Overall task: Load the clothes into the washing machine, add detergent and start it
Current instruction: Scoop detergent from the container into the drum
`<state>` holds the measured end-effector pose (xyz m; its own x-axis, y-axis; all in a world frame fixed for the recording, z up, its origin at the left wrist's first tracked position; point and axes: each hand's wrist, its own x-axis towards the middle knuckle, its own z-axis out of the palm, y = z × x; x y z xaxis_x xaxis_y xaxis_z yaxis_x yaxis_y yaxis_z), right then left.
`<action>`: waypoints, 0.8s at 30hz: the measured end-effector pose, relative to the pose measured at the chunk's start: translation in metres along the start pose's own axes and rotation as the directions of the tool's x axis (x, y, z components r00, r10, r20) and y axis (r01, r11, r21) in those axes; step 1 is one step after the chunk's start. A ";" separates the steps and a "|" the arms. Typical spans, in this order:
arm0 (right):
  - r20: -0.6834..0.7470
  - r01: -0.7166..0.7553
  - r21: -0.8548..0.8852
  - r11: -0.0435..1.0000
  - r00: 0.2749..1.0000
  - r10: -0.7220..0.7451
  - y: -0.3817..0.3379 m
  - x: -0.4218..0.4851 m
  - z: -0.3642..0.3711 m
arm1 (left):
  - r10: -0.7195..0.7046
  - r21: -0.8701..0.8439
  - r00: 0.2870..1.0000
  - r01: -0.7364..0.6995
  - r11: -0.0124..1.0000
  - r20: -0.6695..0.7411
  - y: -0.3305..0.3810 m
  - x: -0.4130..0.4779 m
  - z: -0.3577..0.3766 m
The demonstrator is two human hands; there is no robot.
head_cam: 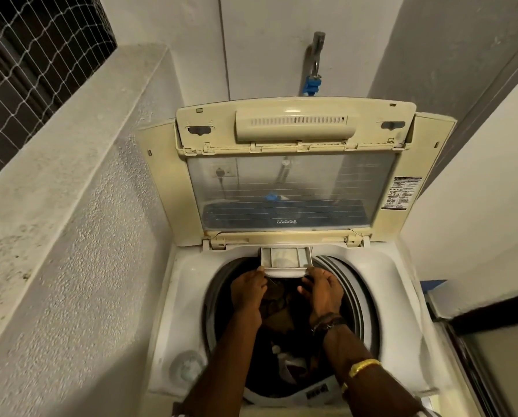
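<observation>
Yellowed cream on the raised lid, its smoky clear panel striped with thin white lines. White on the top deck and the detergent drawer. Dark brown and black clothes, one white patch near. Bright blue tap fitting far behind. White diamond netting over black, far left. Gold bangle, right wrist.

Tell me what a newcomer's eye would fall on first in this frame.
The raised lid, with its clear panel, stands open in the centre of the view. Just below it, the left hand and right hand hold the front corners of the detergent drawer, which juts out over the drum at its back rim. Dark clothes lie in the drum beneath the wrists.
</observation>
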<state>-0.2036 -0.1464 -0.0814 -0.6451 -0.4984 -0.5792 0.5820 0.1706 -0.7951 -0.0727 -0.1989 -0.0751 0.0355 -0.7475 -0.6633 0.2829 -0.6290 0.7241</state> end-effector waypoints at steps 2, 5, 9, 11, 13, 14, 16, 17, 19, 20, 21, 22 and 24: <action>-0.012 0.008 0.014 1.000 1.000 -0.008 0.000 0.002 0.003 | -0.004 -0.012 1.000 0.004 1.000 -0.008 0.002 0.001 0.002; -0.007 0.017 0.020 1.000 1.000 -0.017 -0.002 0.005 0.007 | -0.004 -0.002 1.000 0.004 1.000 -0.018 0.004 0.004 0.006; -0.002 0.021 0.026 0.999 1.000 -0.021 -0.004 0.011 0.010 | -0.022 -0.010 1.000 0.022 1.000 -0.022 0.007 0.009 0.010; -0.008 0.020 0.035 0.999 1.000 -0.020 -0.004 0.015 0.013 | -0.027 -0.016 0.999 0.026 1.000 -0.017 0.007 0.012 0.011; -0.009 0.017 0.050 0.999 1.000 -0.016 -0.005 0.018 0.016 | -0.033 -0.040 0.999 0.033 0.999 -0.008 0.007 0.015 0.013; -0.010 0.020 0.055 0.998 1.000 -0.020 -0.005 0.020 0.017 | -0.031 -0.042 0.999 0.031 0.999 -0.007 0.008 0.016 0.014; -0.013 0.029 0.067 0.997 1.000 -0.028 -0.007 0.023 0.020 | -0.030 -0.061 1.000 0.030 0.998 -0.004 0.009 0.019 0.018; -0.011 0.033 0.070 0.997 0.999 -0.033 -0.008 0.025 0.021 | -0.034 -0.084 0.999 0.033 0.996 -0.007 0.011 0.021 0.020; -0.007 0.041 0.072 0.997 0.999 -0.041 -0.008 0.031 0.023 | -0.038 -0.103 0.999 0.037 0.994 -0.008 0.013 0.024 0.024; -0.009 0.043 0.072 0.996 0.999 -0.042 -0.008 0.032 0.023 | -0.040 -0.093 0.999 0.039 0.995 -0.013 0.014 0.027 0.024; -0.015 0.044 0.072 0.996 0.999 -0.043 -0.007 0.033 0.023 | -0.044 -0.093 0.999 0.042 0.995 -0.018 0.016 0.028 0.025; -0.025 0.047 0.070 0.996 0.999 -0.046 -0.006 0.034 0.023 | -0.047 -0.094 0.999 0.044 0.995 -0.025 0.017 0.030 0.026; -0.038 0.059 0.040 0.997 0.998 -0.057 -0.003 0.036 0.025 | -0.055 -0.099 0.998 0.052 0.994 -0.037 0.018 0.032 0.027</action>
<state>-0.2161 -0.1854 -0.0953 -0.6957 -0.4746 -0.5392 0.5624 0.1072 -0.8199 -0.0926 -0.2401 -0.0783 0.0548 -0.7032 -0.7089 0.3779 -0.6425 0.6666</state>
